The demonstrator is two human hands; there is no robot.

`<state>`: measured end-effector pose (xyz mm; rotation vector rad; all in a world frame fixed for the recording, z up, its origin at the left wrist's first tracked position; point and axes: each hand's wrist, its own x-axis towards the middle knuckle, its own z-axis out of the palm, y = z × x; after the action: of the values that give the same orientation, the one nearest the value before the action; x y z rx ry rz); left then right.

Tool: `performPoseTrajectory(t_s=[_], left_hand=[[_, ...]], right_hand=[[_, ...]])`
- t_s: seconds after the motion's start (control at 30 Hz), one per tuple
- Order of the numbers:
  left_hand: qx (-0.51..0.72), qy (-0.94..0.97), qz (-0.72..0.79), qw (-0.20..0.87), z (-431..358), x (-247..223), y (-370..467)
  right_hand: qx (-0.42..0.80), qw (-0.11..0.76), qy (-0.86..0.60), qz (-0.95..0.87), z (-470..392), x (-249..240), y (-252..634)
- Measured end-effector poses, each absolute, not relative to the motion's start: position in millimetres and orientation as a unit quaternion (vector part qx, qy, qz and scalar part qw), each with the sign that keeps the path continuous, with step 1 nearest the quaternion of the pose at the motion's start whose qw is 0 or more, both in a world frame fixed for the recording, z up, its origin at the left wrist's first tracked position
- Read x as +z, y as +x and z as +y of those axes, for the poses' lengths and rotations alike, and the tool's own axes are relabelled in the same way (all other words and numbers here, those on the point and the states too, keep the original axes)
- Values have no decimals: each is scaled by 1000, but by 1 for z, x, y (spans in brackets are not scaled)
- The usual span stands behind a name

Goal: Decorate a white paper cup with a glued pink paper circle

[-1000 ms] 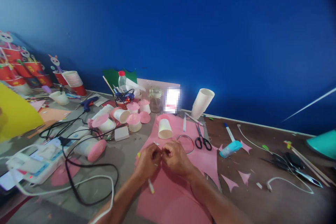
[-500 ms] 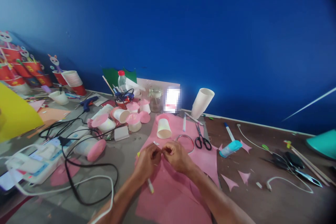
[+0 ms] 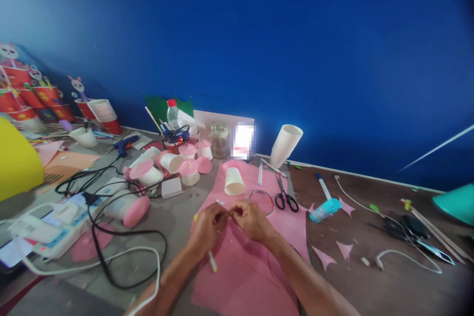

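Over a pink sheet (image 3: pixel 252 281), my left hand (image 3: pixel 208 227) and my right hand (image 3: pixel 252 219) meet fingertip to fingertip. Both are closed in a pinch; whatever lies between the fingers is too small or hidden to name. Just beyond them a white paper cup (image 3: pixel 234 181) lies on its side, a pink round piece behind its far end. A thin ring (image 3: pixel 273 202) rests by my right hand. Black-handled scissors (image 3: pixel 286 200) are to its right. A white pen-like stick (image 3: pixel 212 260) lies under my left wrist.
Cups with pink discs (image 3: pixel 188 173) cluster at left, near black cables (image 3: pixel 99 252) and a power strip (image 3: pixel 62 237). A stack of white cups (image 3: pixel 286 145) leans by the blue wall. Pink scraps (image 3: pixel 344 250), a blue-capped marker (image 3: pixel 323 186) and more scissors (image 3: pixel 433 249) lie right.
The white cup beyond my hands has rolled slightly to the right. The yellow sheet at far left has shifted left. My hands stay pinched together in nearly the same place.
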<state>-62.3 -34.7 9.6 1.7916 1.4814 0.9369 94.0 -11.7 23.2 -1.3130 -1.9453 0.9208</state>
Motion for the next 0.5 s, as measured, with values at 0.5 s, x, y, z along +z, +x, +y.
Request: performPoseTrajectory(t_s=[0.5], left_hand=[[368, 668, 577, 293, -35, 6, -60]], right_hand=[[326, 315, -489, -746, -16, 20, 87]])
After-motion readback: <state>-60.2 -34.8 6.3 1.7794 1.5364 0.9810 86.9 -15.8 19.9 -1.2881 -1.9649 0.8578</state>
